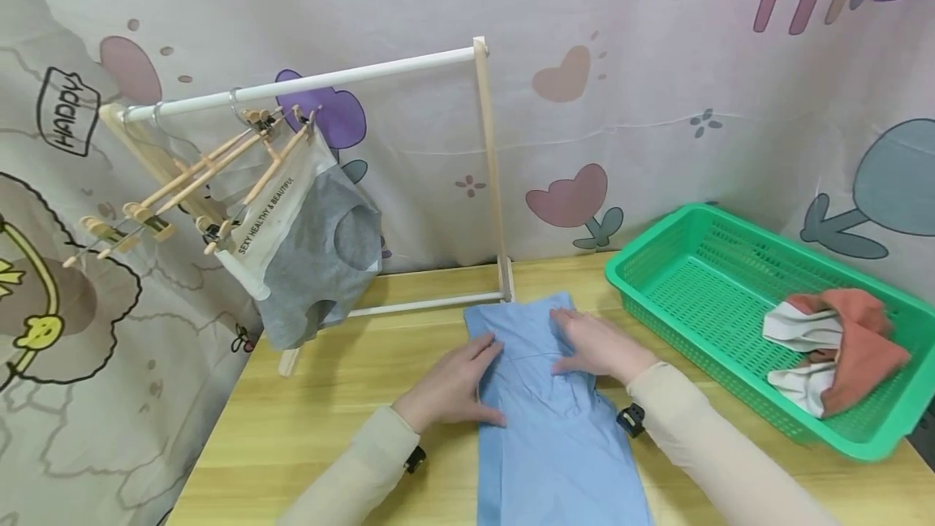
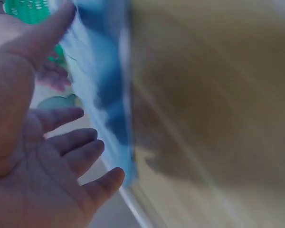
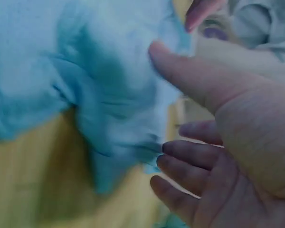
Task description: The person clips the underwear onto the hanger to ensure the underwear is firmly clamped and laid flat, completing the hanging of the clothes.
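A light blue cloth garment (image 1: pixel 555 445) lies lengthwise on the wooden table, its far end near the rack's foot. My left hand (image 1: pixel 456 384) is at its left edge, thumb and fingers spread. In the left wrist view the fingers of that hand (image 2: pixel 52 156) are loosely extended beside the cloth (image 2: pixel 102 71). On the garment's right side, near the far end, is my right hand (image 1: pixel 602 347), fingers extended. The right wrist view shows this hand (image 3: pixel 237 128) with its fingers apart, next to wrinkled blue fabric (image 3: pixel 109 90). Neither hand grips the cloth.
A rack with a white rail (image 1: pixel 365 71) stands at the back left. Wooden clip hangers (image 1: pixel 212 169) hang there, one bearing a grey and white garment (image 1: pixel 321 250). At right, a green basket (image 1: pixel 701 347) holds a rust and white garment (image 1: pixel 858 355). A patterned curtain (image 1: pixel 657 63) hangs behind.
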`<state>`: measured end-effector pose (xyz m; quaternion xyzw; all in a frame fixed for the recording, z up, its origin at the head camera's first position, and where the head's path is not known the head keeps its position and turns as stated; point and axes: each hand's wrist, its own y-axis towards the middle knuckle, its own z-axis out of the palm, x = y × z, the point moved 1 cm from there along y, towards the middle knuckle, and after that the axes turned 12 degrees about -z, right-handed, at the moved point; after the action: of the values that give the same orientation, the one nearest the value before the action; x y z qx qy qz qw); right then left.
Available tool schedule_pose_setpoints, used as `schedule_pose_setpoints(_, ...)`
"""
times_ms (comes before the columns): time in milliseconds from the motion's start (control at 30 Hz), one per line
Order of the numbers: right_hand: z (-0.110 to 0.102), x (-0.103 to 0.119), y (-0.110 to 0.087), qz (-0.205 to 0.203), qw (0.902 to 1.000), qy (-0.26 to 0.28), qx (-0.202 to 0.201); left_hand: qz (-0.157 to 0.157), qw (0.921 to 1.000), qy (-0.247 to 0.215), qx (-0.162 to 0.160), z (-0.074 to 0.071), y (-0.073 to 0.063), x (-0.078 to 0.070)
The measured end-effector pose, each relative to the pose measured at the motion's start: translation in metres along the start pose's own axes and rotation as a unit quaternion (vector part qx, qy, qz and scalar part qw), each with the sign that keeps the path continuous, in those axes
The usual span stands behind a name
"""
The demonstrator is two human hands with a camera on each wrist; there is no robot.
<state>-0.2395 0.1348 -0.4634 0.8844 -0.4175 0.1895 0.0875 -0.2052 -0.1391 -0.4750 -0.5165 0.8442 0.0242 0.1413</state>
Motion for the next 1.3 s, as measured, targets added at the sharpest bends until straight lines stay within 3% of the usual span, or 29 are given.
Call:
schedule_pose_setpoints(167, 0.010, -0.015, 0.003, 0.030, 0.9968, 0.049, 0.055, -0.035, 0.9956, -0.020, 0.084, 0.006, -0.004, 0.010)
schedule_pose_setpoints(300, 0.009, -0.026, 0.005, 0.026, 0.9976, 0.040, 0.051, -0.043, 0.9936, -0.021, 0.103, 0.007, -0.004, 0.016)
schedule_pose_setpoints(567, 0.002, -0.037, 0.003, 0.017, 0.9990, 0.039, 0.012, -0.037, 0.9930, -0.020, 0.111, 0.002, 0.000, 0.020)
schedule_pose_setpoints(700, 0.005, -0.031, -0.018, 0.025, 0.9973, 0.045, -0.051, -0.035, 0.9918, -0.033, 0.118, 0.003, -0.005, 0.022)
schedule_pose_setpoints(867, 0.015, -0.025, -0.045, 0.080, 0.9880, 0.075, -0.108, -0.032, 0.9933, -0.040, 0.104, 0.005, -0.010, 0.024)
schedule_pose_setpoints(1133, 0.019, -0.021, -0.057, 0.145, 0.9741, 0.113, -0.133, -0.036, 0.9940, -0.033, 0.098, 0.008, -0.009, 0.024)
schedule_pose_setpoints(1300, 0.030, -0.023, -0.053, 0.132, 0.9764, 0.113, -0.128, -0.034, 0.9944, -0.033, 0.095, 0.010, -0.008, 0.022)
